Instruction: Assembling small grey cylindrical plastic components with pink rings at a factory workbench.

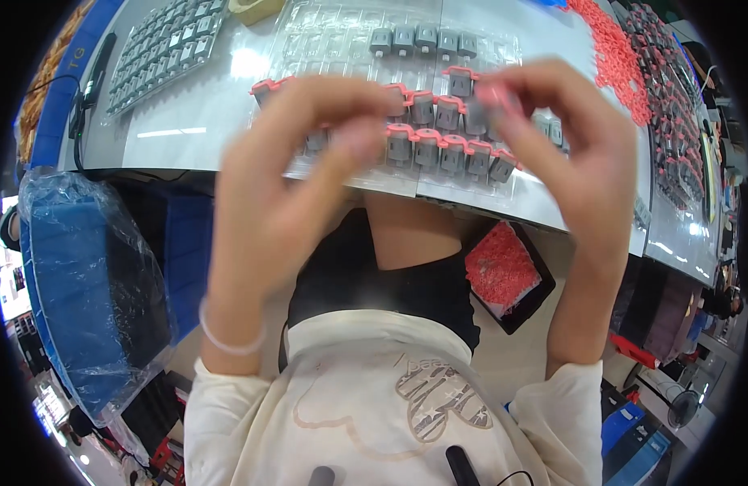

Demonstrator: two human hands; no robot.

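Observation:
My left hand [265, 190] hangs over the clear plastic tray, with thumb and forefinger apart and nothing visible between them. Its blurred fingertips are nearest a small grey block with a pink plastic clip [399, 130] on top. To the right, my right hand [588, 158] pinches a pink plastic clip [502, 99] beside the grey blocks; motion blur hides its exact shape. Two uneven rows of grey blocks [452, 154] carry pink clips on their tops. Farther back in the tray, several grey blocks [403, 39] stand without clips.
Another tray of grey blocks [167, 50] lies at the far left. Loose pink clips [613, 65] are heaped at the far right, beside a pile of clipped blocks [669, 105]. Below the table edge are a black bin of pink pieces [507, 267] and a plastic-wrapped blue crate [91, 292].

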